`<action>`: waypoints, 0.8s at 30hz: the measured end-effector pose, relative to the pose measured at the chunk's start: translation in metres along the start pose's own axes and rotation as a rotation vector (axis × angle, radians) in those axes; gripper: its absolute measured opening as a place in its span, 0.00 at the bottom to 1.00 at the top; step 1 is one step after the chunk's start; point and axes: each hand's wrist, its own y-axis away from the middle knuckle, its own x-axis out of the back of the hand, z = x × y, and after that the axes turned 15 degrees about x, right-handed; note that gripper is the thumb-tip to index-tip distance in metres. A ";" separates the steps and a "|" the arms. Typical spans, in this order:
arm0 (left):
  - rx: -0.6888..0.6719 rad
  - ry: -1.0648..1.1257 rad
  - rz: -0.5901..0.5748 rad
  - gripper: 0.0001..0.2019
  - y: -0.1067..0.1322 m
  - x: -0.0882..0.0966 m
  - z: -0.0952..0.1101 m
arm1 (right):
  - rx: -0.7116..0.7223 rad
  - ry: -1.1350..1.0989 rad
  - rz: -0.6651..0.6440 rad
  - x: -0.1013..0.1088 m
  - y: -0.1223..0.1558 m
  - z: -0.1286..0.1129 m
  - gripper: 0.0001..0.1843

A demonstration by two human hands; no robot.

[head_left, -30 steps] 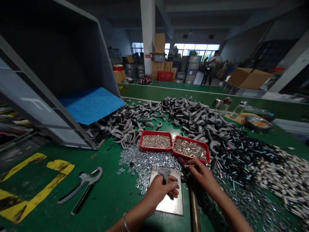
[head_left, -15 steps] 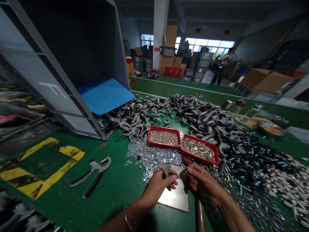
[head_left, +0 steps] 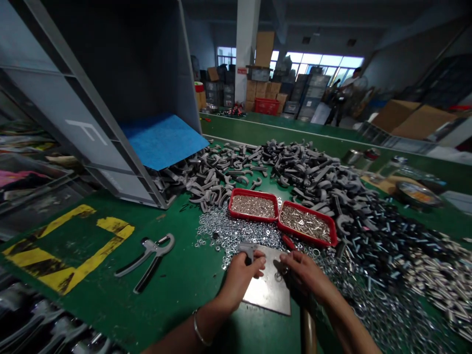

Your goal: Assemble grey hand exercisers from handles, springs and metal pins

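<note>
My left hand (head_left: pixel 241 275) is closed round a grey curved handle piece (head_left: pixel 248 248), whose hooked end shows above the fingers. It is over the left part of a flat metal plate (head_left: pixel 271 297) on the green bench. My right hand (head_left: pixel 304 275) is closed in a pinch at the plate's right edge; what its fingertips hold is too small to make out. Small metal rings (head_left: pixel 279 277) show just below those fingertips. A red-ended tool (head_left: pixel 288 242) lies beyond the right hand. A wooden handle (head_left: pixel 308 332) sticks out below the right wrist.
Two red trays of small metal parts (head_left: pixel 253 207) (head_left: pixel 307 223) stand among loose washers (head_left: pixel 221 228). Grey handle pieces (head_left: pixel 309 169) are heaped behind. An assembled hand grip (head_left: pixel 149 260) lies left, near a tilted grey crate (head_left: pixel 110 132). Black parts and pins (head_left: pixel 438 275) cover the right side.
My right hand has shifted slightly left over the plate, and small rings now show below its fingertips. The left hand still grips the grey handle piece. The view has moved a little.
</note>
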 end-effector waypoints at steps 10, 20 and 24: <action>0.006 0.022 -0.100 0.13 0.011 -0.009 -0.002 | 0.010 -0.319 -0.109 -0.029 0.016 -0.003 0.21; 0.057 0.051 -0.205 0.15 0.019 -0.003 -0.006 | 0.024 -0.298 -0.107 -0.042 0.028 -0.002 0.20; 0.007 -0.053 -0.174 0.16 0.018 0.001 -0.006 | -0.081 -0.400 -0.116 -0.041 0.034 -0.005 0.18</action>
